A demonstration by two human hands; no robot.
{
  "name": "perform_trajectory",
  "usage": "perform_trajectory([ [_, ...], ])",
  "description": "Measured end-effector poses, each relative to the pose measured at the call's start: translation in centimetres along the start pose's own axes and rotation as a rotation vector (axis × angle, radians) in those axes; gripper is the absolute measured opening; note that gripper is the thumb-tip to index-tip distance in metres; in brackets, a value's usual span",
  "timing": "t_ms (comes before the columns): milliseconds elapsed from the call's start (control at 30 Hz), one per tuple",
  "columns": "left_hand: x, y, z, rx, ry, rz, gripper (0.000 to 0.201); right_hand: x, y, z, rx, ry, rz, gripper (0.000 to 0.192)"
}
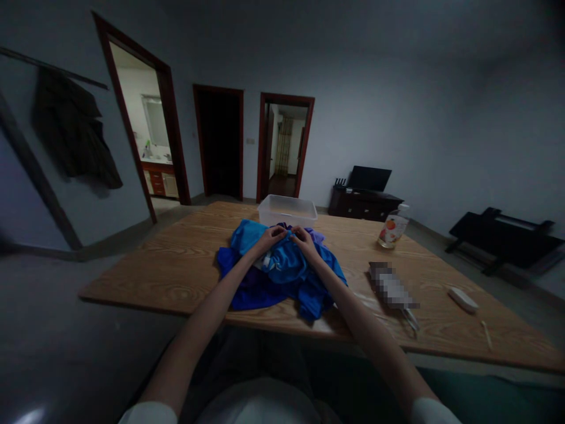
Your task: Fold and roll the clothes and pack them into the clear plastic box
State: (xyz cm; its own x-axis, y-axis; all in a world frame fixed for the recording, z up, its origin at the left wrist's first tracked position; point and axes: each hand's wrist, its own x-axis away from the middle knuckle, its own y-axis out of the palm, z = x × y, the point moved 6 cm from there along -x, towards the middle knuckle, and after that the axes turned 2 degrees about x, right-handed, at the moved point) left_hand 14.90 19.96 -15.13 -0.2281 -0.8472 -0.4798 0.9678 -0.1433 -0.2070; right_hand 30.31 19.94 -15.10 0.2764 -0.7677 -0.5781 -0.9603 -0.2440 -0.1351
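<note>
On the far side of the table (172, 265), I have a clear box (286, 207) standing right behind the cloth (286, 265), blocking the way straight ahead. To the right I see a bottle (392, 228) upright toward the far edge, a pixelated item (391, 285) nearer, then a white piece (462, 299) and a thin stick (486, 335) farther right, all well apart from my hands. A coat (75, 126) hangs at far left; a screen (369, 178) stands on a cabinet (366, 203) at far right.

The cloth is a rumpled blue heap near the middle of the table, reaching close to the near edge. Both my forearms stretch forward over it and angle inward. My left hand (273, 237) and right hand (303, 238) meet almost fingertip to fingertip above the heap, fingers bent, each pinching a fold of it.
</note>
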Motion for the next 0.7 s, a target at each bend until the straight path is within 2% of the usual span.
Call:
perform_trajectory([
  [400, -0.20, -0.07, -0.76, -0.009, 0.016, 0.012, 0.056, -0.09, 0.00, 0.20, -0.028, 0.013, -0.030, 0.034],
  [700, 0.07, 0.28, -0.61, 0.013, -0.011, 0.001, 0.053, 0.13, -0.13, 0.23, -0.124, 0.106, -0.016, 0.031],
])
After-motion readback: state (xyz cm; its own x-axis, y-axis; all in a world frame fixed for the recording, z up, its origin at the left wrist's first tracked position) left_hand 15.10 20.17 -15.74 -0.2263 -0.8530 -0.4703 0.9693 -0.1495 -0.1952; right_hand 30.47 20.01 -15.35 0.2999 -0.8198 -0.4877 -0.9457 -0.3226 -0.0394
